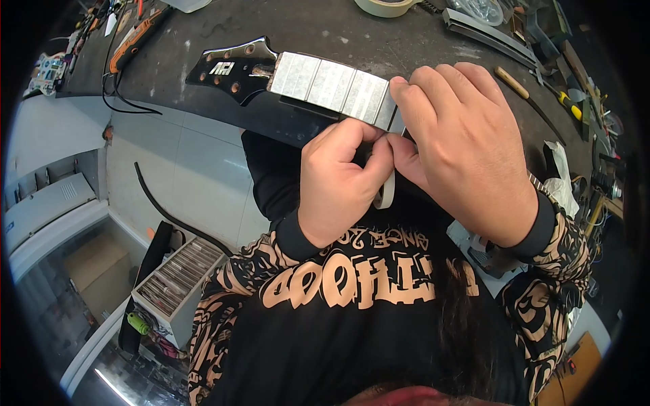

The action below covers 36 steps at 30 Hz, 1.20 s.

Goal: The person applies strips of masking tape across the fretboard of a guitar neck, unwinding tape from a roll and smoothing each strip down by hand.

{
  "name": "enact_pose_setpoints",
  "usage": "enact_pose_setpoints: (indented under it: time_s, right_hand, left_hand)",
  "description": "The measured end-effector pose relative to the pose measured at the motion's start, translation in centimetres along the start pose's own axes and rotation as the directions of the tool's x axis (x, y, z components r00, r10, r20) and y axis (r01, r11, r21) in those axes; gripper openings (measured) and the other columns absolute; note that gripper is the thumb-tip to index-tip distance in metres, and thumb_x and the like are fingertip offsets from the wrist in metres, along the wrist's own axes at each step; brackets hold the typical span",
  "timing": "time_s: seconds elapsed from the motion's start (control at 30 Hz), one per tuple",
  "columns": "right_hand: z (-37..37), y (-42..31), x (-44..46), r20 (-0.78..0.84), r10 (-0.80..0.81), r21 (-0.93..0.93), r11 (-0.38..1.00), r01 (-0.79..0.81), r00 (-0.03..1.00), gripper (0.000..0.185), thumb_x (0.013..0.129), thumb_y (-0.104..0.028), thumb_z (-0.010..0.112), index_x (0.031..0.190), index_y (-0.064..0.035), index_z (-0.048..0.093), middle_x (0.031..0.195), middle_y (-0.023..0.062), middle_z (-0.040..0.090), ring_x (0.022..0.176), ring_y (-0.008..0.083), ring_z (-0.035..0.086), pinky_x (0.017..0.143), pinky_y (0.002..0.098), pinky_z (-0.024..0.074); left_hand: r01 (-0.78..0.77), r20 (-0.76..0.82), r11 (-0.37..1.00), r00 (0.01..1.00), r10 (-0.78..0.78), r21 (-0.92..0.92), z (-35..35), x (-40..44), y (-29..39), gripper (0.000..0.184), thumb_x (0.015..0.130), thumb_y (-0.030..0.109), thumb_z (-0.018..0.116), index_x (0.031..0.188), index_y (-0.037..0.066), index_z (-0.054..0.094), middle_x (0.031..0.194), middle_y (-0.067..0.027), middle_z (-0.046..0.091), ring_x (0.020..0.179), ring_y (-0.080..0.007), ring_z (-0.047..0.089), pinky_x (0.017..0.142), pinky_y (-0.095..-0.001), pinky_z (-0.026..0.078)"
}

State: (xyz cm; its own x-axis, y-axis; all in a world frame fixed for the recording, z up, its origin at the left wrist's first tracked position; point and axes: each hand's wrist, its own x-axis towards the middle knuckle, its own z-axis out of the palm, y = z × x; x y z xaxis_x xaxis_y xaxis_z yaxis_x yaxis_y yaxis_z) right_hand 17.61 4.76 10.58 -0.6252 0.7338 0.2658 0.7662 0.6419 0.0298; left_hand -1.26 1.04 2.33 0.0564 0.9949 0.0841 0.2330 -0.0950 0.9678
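Two bare hands at a guitar neck, seen from the wearer's head. The left hand (pixel 345 179) is closed, thumb and index finger meeting at the near edge of the neck; what lies between these fingertips is hidden, though it may be a strip from the pale ring-shaped roll (pixel 385 192) that shows just below them. The right hand (pixel 464 135) grips across the guitar neck (pixel 332 84), its index fingertip towards the far edge and its thumb at the near edge, close to the left fingertips. The neck lies at the near side of the dark workbench (pixel 237 30), its upper face covered by pale strips between dark crosswise lines, with a black piece (pixel 308 108) beneath it. The black headstock (pixel 232 70) points left and carries light lettering and several round holes. Beyond the neck, at the far edge of view, sits a cream-coloured roll (pixel 384 6); right of this lies a long metal channel (pixel 489 35). Further right are a tool with a wooden handle (pixel 512 82) and a yellow-and-black handle (pixel 570 105). At far left lies an orange-and-black tool (pixel 137 40) with a dark cord. Below the bench, at near left, stands a pale box (pixel 177 277) holding a row of thin upright items
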Motion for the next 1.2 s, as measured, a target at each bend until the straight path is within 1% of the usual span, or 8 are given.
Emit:
enact_pose_setpoints:
  time_s: [0.2, 0.4, 0.53, 0.67, 0.83, 0.97, 1.07, 1.2]
  right_hand:
    - [0.1, -0.7, 0.2, 0.022, 0.015, -0.065, 0.998, -0.013, 1.000, 0.056, 0.076, -0.015, 0.089, 0.127, 0.0005, 0.070, 0.115, 0.0131, 0.071, 0.112, 0.0326, 0.071, 0.109, 0.0463, 0.0543]
    - [0.8, -0.9, 0.3, 0.016, 0.109, -0.028, 0.994, -0.108, 0.994, 0.060, 0.075, -0.017, 0.092, 0.129, -0.0038, 0.069, 0.111, 0.0109, 0.070, 0.109, 0.0324, 0.069, 0.108, 0.0468, 0.0522]
    - [-2.7, -0.8, -0.4, 0.033, 0.156, 0.304, 0.939, -0.159, 0.987, 0.058, 0.080, -0.017, 0.094, 0.131, -0.0062, 0.070, 0.105, 0.0090, 0.066, 0.093, 0.0269, 0.067, 0.089, 0.0403, 0.0546]
    - [-4.0, -2.1, -2.1, 0.437, 0.172, 0.752, 0.468, -0.464, 0.883, 0.040, 0.094, -0.014, 0.089, 0.127, -0.0042, 0.069, 0.102, 0.0037, 0.063, 0.083, 0.0127, 0.060, 0.073, 0.0300, 0.0500]
    - [-3.8, -2.0, -2.2, 0.673, 0.127, 0.728, 0.062, -0.683, 0.728, 0.019, 0.106, -0.008, 0.080, 0.117, -0.0008, 0.067, 0.099, 0.0013, 0.064, 0.084, 0.0059, 0.058, 0.071, 0.0247, 0.0472]
    - [-4.1, -0.7, -1.7, 0.588, 0.115, 0.780, 0.181, -0.599, 0.800, 0.013, 0.109, -0.009, 0.077, 0.109, 0.0002, 0.069, 0.095, 0.0034, 0.065, 0.086, 0.0092, 0.060, 0.074, 0.0283, 0.0487]
    - [-3.1, 0.7, -1.0, 0.388, 0.198, 0.812, 0.388, -0.436, 0.900, 0.013, 0.109, -0.010, 0.076, 0.105, 0.0013, 0.071, 0.093, 0.0075, 0.066, 0.086, 0.0178, 0.062, 0.078, 0.0346, 0.0502]
    - [-1.7, 2.5, 0.5, 0.282, 0.235, 0.736, 0.569, -0.367, 0.930, 0.014, 0.107, -0.010, 0.076, 0.104, 0.0027, 0.070, 0.091, 0.0118, 0.067, 0.085, 0.0252, 0.063, 0.080, 0.0388, 0.0507]
  left_hand:
    - [-0.032, 0.026, 0.998, 0.999, 0.030, 0.058, -0.5, 0.4, -0.1, 0.005, 0.098, 0.001, 0.080, 0.095, -0.002, 0.077, 0.088, -0.0139, 0.080, 0.076, -0.0259, 0.076, 0.073, -0.0368, 0.059]
    - [0.000, 0.120, 0.975, 0.992, 0.027, -0.222, -2.0, -1.4, -1.6, 0.016, 0.106, -0.004, 0.075, 0.121, -0.006, 0.071, 0.106, -0.0121, 0.083, 0.093, -0.0126, 0.075, 0.083, -0.0300, 0.059]
    - [-0.210, 0.175, 0.947, 0.951, 0.255, -0.242, -4.1, -1.3, -0.9, 0.038, 0.087, 0.000, 0.086, 0.123, 0.001, 0.074, 0.108, -0.0143, 0.081, 0.096, -0.0290, 0.081, 0.089, -0.0375, 0.063]
    - [-0.543, 0.289, 0.828, 0.777, 0.559, -0.142, -4.8, 0.0, 0.0, 0.059, 0.070, 0.003, 0.090, 0.127, 0.006, 0.075, 0.102, -0.0120, 0.077, 0.086, -0.0341, 0.077, 0.078, -0.0433, 0.061]
    - [-0.606, 0.433, 0.786, 0.680, 0.592, -0.122, -5.4, 0.4, 0.0, 0.070, 0.071, 0.005, 0.090, 0.138, 0.000, 0.070, 0.104, -0.0154, 0.078, 0.086, -0.0355, 0.079, 0.079, -0.0462, 0.064]
    - [-0.462, 0.426, 0.869, 0.760, 0.490, -0.176, -5.3, 0.7, 1.0, 0.056, 0.083, 0.012, 0.089, 0.135, -0.004, 0.071, 0.105, -0.0153, 0.079, 0.091, -0.0311, 0.080, 0.088, -0.0428, 0.065]
    - [-0.110, 0.443, 0.968, 0.874, 0.202, -0.224, -5.2, 0.0, 1.5, 0.044, 0.096, 0.019, 0.084, 0.130, -0.006, 0.073, 0.105, -0.0150, 0.080, 0.097, -0.0252, 0.080, 0.094, -0.0388, 0.064]
    - [0.279, 0.542, 0.951, 0.824, -0.166, -0.132, -5.1, 0.5, 1.5, 0.034, 0.111, 0.022, 0.074, 0.127, -0.007, 0.074, 0.108, -0.0153, 0.082, 0.105, -0.0207, 0.080, 0.096, -0.0361, 0.063]
